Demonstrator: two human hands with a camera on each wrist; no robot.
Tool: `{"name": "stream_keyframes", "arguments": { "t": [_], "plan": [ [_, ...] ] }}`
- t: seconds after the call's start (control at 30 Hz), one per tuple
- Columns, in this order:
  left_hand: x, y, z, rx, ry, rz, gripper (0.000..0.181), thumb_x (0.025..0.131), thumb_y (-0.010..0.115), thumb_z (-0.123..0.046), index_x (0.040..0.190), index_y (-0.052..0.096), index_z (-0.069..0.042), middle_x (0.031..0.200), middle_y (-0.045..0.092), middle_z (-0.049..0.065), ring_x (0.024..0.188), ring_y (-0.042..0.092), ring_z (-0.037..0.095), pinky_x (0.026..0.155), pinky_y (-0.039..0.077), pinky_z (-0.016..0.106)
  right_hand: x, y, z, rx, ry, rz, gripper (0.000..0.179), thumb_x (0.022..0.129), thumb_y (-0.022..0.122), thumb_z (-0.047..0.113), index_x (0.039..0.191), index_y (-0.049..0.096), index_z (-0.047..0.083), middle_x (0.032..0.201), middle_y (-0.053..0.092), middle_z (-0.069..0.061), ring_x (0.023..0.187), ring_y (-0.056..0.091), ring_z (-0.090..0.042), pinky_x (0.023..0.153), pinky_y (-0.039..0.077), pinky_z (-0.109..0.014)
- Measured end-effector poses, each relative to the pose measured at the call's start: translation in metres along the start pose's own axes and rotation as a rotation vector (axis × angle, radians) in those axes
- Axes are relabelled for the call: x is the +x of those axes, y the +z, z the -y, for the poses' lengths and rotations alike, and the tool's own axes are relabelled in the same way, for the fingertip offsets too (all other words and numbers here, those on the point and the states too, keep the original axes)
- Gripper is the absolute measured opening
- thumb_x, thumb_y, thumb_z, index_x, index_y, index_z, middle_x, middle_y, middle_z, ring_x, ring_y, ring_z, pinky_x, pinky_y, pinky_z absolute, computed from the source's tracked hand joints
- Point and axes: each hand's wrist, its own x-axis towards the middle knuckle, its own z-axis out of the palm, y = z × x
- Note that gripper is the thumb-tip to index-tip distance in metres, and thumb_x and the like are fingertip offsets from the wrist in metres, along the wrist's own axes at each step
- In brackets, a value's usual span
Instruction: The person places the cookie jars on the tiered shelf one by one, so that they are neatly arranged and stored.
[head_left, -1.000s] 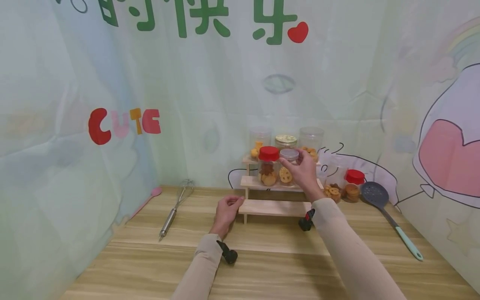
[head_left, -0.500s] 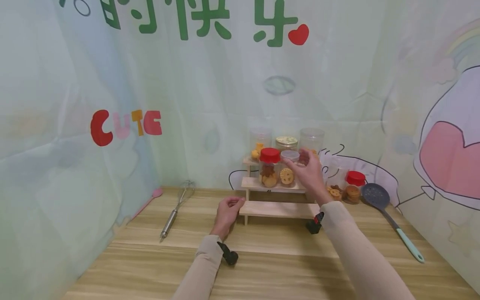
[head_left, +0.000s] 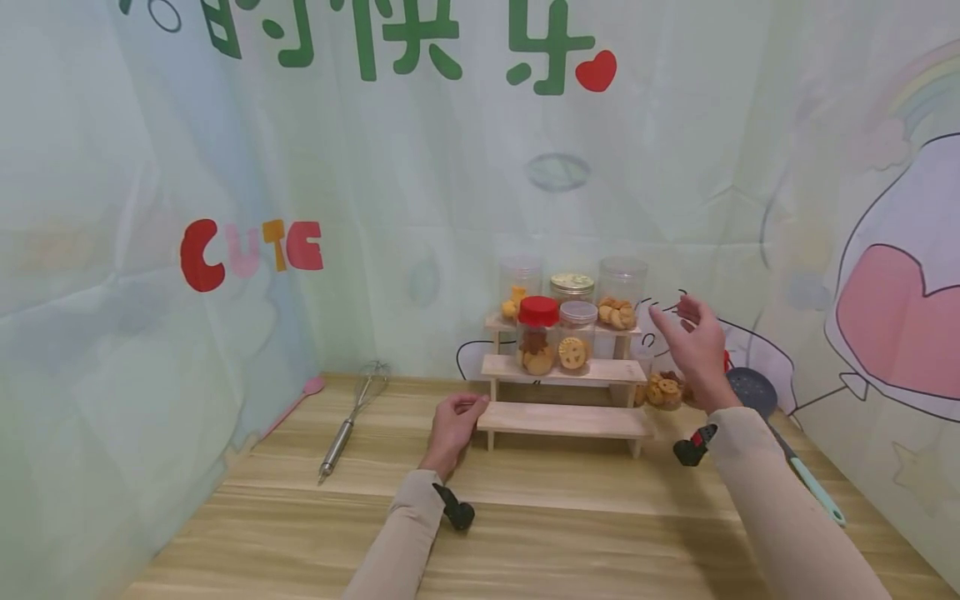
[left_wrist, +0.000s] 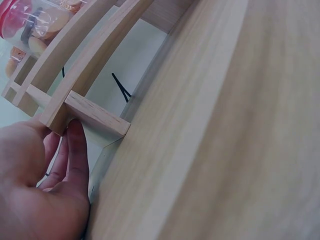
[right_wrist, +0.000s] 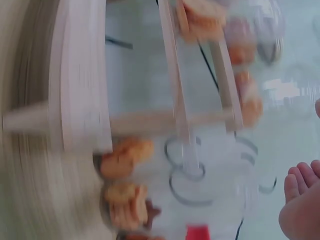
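Note:
My left hand (head_left: 453,432) grips the left end of the lowest step of a three-tier wooden shelf (head_left: 562,420). In the left wrist view its fingers (left_wrist: 76,145) meet the step's end beside the leg. The middle tier holds a red-lidded jar (head_left: 537,354) of cookies and, close beside it, a clear jar (head_left: 576,346) with a round cookie. My right hand (head_left: 697,343) is in the air right of the shelf, fingers loosely bent, holding nothing. On the top tier stand a cookie jar (head_left: 618,300), a gold-lidded jar (head_left: 572,283) and a jar with yellow pieces (head_left: 519,292).
Several cookie jars (head_left: 664,390) stand on the table right of the shelf, partly behind my right hand. Farther right lies a skimmer (head_left: 753,390) with a mint handle. A whisk (head_left: 348,425) and a pink spoon (head_left: 300,400) lie left. Printed cloth surrounds the table.
My right hand has let go of the clear jar on the middle tier and moved away to the right. The jar stays beside the red-lidded one. My left hand has not moved.

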Motion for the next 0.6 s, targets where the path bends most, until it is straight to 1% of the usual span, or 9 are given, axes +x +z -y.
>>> {"name": "stream_keyframes", "arguments": {
  "t": [0.13, 0.3, 0.43, 0.6],
  "plan": [
    [0.000, 0.000, 0.000, 0.003, 0.002, -0.001, 0.034, 0.105, 0.074, -0.030, 0.120, 0.074, 0.000, 0.115, 0.078, 0.017, 0.099, 0.070, 0.019, 0.077, 0.050, 0.021, 0.005, -0.021, -0.015, -0.023, 0.063, -0.057, 0.087, 0.103, 0.066, 0.060, 0.167, 0.035, 0.010, 0.170, 0.043, -0.017, 0.157, 0.041, -0.038, 0.129, 0.036, -0.055],
    [0.001, 0.001, 0.000, -0.001, -0.003, -0.002, 0.034, 0.105, 0.074, -0.030, 0.120, 0.074, 0.000, 0.115, 0.078, 0.017, 0.101, 0.070, 0.020, 0.078, 0.051, 0.022, 0.011, -0.040, -0.033, -0.066, 0.134, -0.069, 0.085, 0.106, 0.062, 0.056, 0.169, 0.030, 0.009, 0.174, 0.038, -0.018, 0.159, 0.038, -0.040, 0.128, 0.036, -0.060],
    [0.002, 0.000, 0.002, -0.005, -0.003, -0.002, 0.035, 0.104, 0.075, -0.031, 0.120, 0.074, 0.000, 0.116, 0.078, 0.017, 0.103, 0.070, 0.021, 0.079, 0.051, 0.022, 0.015, -0.048, -0.044, -0.113, 0.155, -0.055, 0.082, 0.109, 0.058, 0.051, 0.170, 0.026, 0.007, 0.175, 0.034, -0.020, 0.159, 0.036, -0.043, 0.127, 0.036, -0.061],
    [0.002, -0.001, 0.001, -0.004, -0.007, -0.001, 0.034, 0.104, 0.075, -0.031, 0.120, 0.074, 0.000, 0.116, 0.078, 0.016, 0.103, 0.071, 0.021, 0.080, 0.051, 0.023, 0.018, -0.051, -0.056, -0.129, 0.209, -0.056, 0.076, 0.111, 0.055, 0.044, 0.171, 0.025, 0.007, 0.176, 0.033, -0.020, 0.160, 0.035, -0.042, 0.128, 0.036, -0.060]
  ]
}}
